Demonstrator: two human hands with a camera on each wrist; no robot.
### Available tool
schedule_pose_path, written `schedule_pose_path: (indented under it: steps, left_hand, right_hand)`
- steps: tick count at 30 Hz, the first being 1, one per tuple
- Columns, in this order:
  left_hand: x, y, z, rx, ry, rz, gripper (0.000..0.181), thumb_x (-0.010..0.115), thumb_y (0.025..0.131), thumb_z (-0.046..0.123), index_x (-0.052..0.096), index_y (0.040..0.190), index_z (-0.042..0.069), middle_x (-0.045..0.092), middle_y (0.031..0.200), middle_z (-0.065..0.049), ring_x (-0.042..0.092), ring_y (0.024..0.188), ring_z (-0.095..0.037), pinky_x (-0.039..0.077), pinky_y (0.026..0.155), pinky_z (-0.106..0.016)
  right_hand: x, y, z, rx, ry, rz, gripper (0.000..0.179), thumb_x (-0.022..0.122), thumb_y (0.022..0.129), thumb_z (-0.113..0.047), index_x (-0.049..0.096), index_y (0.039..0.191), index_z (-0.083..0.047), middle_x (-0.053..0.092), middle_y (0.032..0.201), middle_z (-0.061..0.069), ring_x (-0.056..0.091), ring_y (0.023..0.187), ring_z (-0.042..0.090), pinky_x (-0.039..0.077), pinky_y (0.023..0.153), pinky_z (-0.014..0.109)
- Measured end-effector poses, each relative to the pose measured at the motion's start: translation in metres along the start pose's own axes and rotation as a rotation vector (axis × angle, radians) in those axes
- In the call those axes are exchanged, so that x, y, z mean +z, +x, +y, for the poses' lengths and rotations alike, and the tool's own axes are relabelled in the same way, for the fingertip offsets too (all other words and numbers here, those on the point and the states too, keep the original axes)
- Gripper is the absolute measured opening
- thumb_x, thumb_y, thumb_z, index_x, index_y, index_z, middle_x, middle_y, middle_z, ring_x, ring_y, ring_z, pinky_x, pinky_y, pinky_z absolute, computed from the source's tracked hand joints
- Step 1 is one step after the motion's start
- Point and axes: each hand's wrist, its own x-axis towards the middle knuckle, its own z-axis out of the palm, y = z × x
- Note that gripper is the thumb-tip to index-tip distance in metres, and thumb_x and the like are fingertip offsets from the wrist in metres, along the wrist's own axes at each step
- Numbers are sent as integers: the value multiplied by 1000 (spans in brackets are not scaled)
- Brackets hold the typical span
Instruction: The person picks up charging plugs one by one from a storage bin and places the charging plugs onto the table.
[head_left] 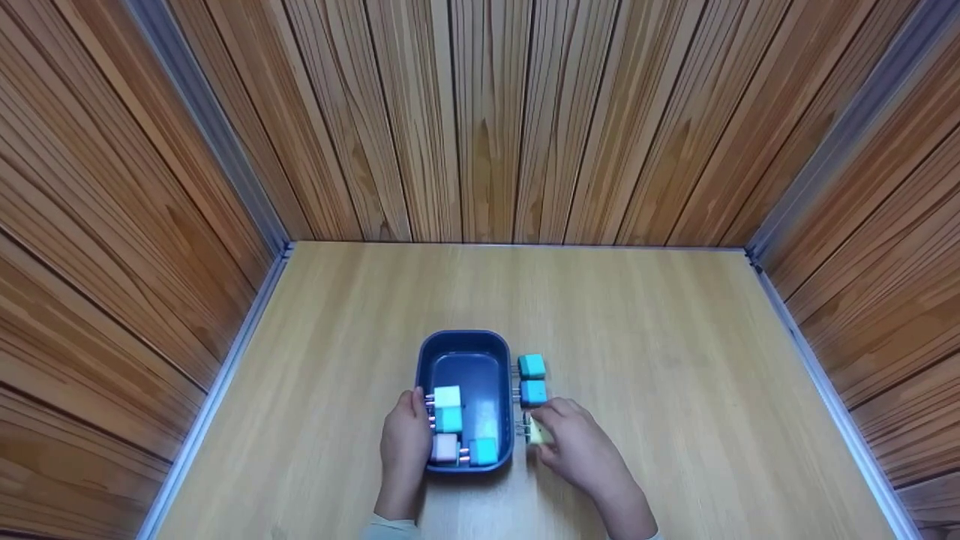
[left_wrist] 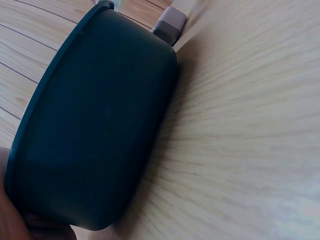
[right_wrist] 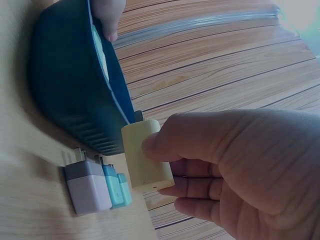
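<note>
A dark blue plastic bin stands on the table, with several power adapters in its near part: a pale mint one, a teal one, a lavender one and a turquoise one. My left hand grips the bin's left rim. Just right of the bin, my right hand pinches a pale yellow power adapter between thumb and fingers. Below it on the table lie a two-tone lavender-grey adapter and two blue-green ones, prongs toward the bin.
The light wood table extends to both sides and behind the bin. Wood-plank walls enclose it at the back, left and right, with metal strips along the table's sides.
</note>
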Motion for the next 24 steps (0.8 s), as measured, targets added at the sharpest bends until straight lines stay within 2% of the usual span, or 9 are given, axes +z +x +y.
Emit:
schedule_pose_path:
  steps: [10,17,24]
  left_hand:
    - [0,-1,0,4,7,6,46,35,111,46,63,101,11,46,71,-3,50,65,-21,35,56,-33]
    - [0,0,0,16,10,20,45,36,111,45,62,98,11,45,71,-3,48,64,-21,35,56,-33]
    - [1,0,-1,15,-11,9,45,37,110,45,65,106,9,47,72,-3,50,66,-20,37,58,-31]
  right_hand:
    - [7,1,5,52,6,-72,44,79,83,-16,70,126,-8,66,118,1,60,110,18,51,97,43]
    - [13,2,8,42,-10,-82,43,80,83,-18,70,124,-7,66,116,1,60,108,19,51,97,43]
    - [19,2,10,22,-24,-87,43,81,82,-17,70,122,-6,67,113,3,60,107,21,51,97,45]
